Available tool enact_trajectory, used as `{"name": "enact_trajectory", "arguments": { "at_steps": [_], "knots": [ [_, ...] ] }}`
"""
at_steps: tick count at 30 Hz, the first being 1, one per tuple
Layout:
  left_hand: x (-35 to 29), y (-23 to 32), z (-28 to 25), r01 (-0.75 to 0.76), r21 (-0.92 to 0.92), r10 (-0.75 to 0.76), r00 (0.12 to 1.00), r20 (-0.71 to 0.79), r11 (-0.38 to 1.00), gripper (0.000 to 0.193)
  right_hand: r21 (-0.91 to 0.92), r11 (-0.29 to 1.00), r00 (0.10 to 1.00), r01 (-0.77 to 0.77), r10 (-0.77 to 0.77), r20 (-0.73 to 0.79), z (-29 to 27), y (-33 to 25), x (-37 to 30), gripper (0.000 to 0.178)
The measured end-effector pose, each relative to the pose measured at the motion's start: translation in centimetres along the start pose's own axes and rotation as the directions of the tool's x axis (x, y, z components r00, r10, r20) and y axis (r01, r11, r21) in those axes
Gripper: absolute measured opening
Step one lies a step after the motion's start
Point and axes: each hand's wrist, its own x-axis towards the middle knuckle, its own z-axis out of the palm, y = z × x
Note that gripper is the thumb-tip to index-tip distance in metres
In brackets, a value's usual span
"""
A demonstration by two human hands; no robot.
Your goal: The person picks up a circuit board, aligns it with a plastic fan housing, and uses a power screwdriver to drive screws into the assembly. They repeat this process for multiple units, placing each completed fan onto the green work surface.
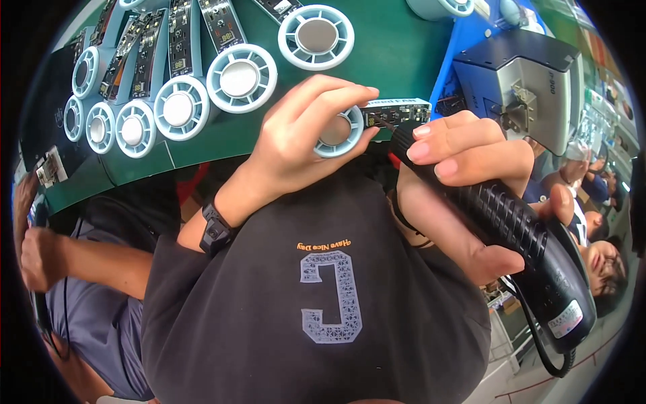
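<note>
My left hand (pixel 286 135) is closed around the round, spoked head of a light-blue handheld fan (pixel 350 138). The fan's casing lies open and points right, with a dark circuit board (pixel 404 113) showing in it. A black electric screwdriver (pixel 501 219) is wrapped in the fingers of my right hand (pixel 464 161). Its thin bit reaches the board close to the fan head; whether a screw sits under the tip is too small to tell. The driver slants down to the right, its cable hanging from the rear end.
Several similar fans (pixel 180 108) with exposed boards line the green table mat (pixel 383 47) at the far left. A grey-and-black machine (pixel 528 87) stands on the right by a blue tray (pixel 447 64). A co-worker's forearm (pixel 101 264) is at left; another person sits at far right.
</note>
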Motion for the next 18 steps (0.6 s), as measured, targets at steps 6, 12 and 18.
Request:
{"name": "enact_trajectory", "arguments": {
  "at_steps": [6,12,18],
  "knots": [
    [0.0,-0.2,-0.2,-0.014,-0.005,0.014,1.000,0.018,1.000,0.058,0.056,0.998,0.996,-0.019,0.023,-0.086,1.4,0.8,-0.3,0.084],
    [-0.1,0.4,-0.1,0.068,-0.012,-0.068,0.998,0.003,0.998,0.049,0.126,0.992,0.986,-0.014,0.035,-0.164,2.5,1.3,-0.6,0.080],
    [-0.4,0.0,-0.1,0.038,-0.010,-0.038,0.999,-0.008,0.999,0.056,0.113,0.994,0.991,0.009,0.006,-0.134,2.4,1.9,-1.0,0.075]
  ]
}}
